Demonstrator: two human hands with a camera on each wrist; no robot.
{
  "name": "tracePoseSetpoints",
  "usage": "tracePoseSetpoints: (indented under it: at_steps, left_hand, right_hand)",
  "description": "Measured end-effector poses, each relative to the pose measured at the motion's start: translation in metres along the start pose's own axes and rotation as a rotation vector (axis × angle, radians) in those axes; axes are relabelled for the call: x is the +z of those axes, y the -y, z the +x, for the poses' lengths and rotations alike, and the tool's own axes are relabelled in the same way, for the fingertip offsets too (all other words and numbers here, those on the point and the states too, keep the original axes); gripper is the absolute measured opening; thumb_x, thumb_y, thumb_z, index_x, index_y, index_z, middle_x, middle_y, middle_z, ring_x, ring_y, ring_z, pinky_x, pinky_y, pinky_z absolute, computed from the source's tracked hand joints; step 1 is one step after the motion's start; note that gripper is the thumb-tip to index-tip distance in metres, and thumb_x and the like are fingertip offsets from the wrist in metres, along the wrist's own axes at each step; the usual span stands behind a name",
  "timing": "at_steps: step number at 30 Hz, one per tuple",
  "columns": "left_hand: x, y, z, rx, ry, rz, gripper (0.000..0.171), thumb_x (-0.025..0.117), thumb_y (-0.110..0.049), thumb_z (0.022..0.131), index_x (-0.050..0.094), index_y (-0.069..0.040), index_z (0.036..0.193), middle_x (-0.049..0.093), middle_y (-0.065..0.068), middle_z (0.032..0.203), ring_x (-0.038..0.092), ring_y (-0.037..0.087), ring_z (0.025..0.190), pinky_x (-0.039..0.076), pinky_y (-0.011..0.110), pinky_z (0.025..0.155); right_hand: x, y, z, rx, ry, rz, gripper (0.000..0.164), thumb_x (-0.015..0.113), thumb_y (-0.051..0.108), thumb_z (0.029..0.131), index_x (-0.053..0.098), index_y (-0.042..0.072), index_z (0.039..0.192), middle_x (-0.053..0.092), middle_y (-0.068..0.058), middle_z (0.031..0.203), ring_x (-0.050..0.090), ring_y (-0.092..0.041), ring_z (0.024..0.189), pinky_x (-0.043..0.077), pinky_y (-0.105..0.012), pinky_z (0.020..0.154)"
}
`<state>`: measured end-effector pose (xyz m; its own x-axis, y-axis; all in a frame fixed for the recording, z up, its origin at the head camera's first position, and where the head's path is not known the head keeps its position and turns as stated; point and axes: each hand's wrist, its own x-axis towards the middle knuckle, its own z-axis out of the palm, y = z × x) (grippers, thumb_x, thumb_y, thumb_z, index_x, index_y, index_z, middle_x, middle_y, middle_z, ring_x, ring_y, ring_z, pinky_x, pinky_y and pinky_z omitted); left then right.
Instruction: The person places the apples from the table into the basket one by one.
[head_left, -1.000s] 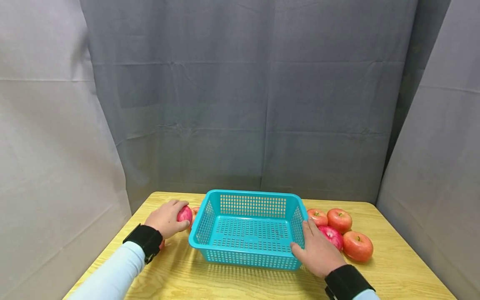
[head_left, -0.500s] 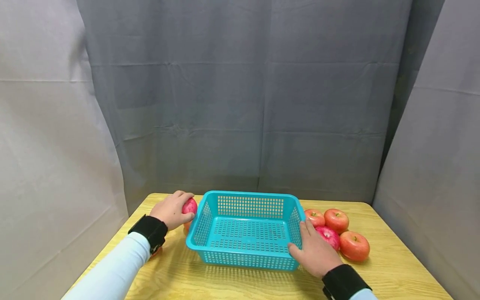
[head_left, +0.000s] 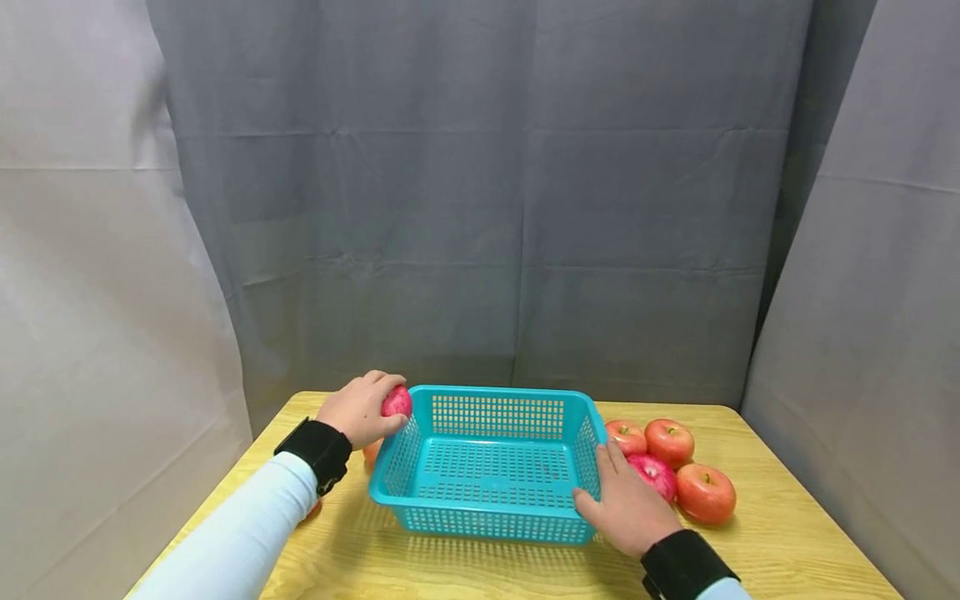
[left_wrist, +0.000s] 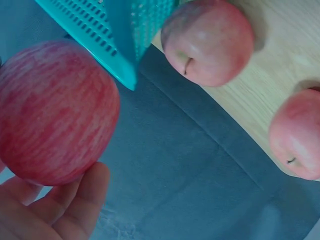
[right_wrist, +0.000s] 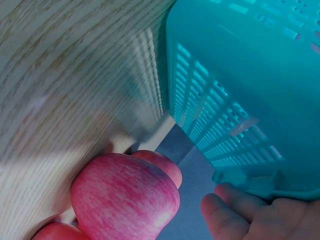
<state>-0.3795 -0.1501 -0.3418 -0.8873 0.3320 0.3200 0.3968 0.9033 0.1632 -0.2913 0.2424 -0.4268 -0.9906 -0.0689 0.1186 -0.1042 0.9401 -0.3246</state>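
Observation:
In the head view my left hand [head_left: 365, 410] holds a red apple [head_left: 397, 402] at the back left corner of the turquoise basket [head_left: 487, 510]. The left wrist view shows the same striped apple [left_wrist: 55, 112] large, fingers curled under it, beside the basket's corner [left_wrist: 127, 75]. My right hand [head_left: 630, 504] grips the basket's right rim, thumb over the inner side and fingers along the outside. From the right wrist view, fingertips [right_wrist: 222, 207] sit just below the rim, near the slotted wall [right_wrist: 215, 120]. No fruit shows inside the basket.
Several apples lie right of the basket, among them a deep red one [head_left: 654, 477] close to my right hand and a paler one [head_left: 707, 493]. Left of the basket are two more, an apple [left_wrist: 207, 42] and another apple [left_wrist: 297, 135]. A grey cloth [head_left: 480, 208] hangs behind the wooden table [head_left: 795, 517].
My left hand has lifted the apple and carried it up and rightward to the basket's rim. The right hand keeps its hold; the whole view has shifted slightly.

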Motion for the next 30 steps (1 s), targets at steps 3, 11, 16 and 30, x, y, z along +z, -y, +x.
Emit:
tracePoseSetpoints:
  at_steps: [3,11,16,30]
  left_hand:
    - [0.002,-0.005,0.004,0.020,-0.004,-0.001,0.064,0.080,-0.038,0.082,0.060,-0.015,0.138,0.061,0.009,0.129,0.059,0.030,0.107,0.058,0.045,0.079]
    - [0.009,-0.025,0.015,0.080,-0.017,0.005,0.061,0.079,-0.037,0.082,0.061,-0.016,0.136,0.061,0.007,0.128,0.059,0.028,0.106,0.058,0.043,0.078]
    - [0.013,-0.041,0.025,0.114,-0.017,-0.031,0.066,0.083,-0.037,0.080,0.059,-0.016,0.138,0.060,0.007,0.129,0.058,0.027,0.109,0.058,0.042,0.079]
    - [0.031,-0.070,0.038,0.184,0.026,-0.079,0.066,0.081,-0.039,0.081,0.057,-0.017,0.139,0.059,0.005,0.129,0.056,0.025,0.111,0.058,0.038,0.079]
  right_hand:
    - [0.001,0.000,0.001,0.000,-0.008,-0.001,0.094,0.055,0.059,0.095,0.031,-0.011,0.153,0.020,-0.030,0.162,0.039,-0.050,0.138,0.044,-0.066,0.098]
    - [0.004,-0.002,-0.003,-0.016,-0.026,0.017,0.090,0.056,0.055,0.095,0.032,-0.010,0.153,0.022,-0.028,0.162,0.042,-0.047,0.137,0.045,-0.063,0.099]
    - [0.002,-0.004,-0.002,-0.031,-0.053,-0.001,0.089,0.056,0.054,0.096,0.032,-0.011,0.152,0.022,-0.029,0.161,0.043,-0.046,0.137,0.046,-0.061,0.100]
    - [0.003,0.005,-0.004,-0.025,-0.054,-0.008,0.089,0.057,0.054,0.095,0.033,-0.010,0.152,0.025,-0.028,0.161,0.040,-0.045,0.139,0.044,-0.062,0.101]
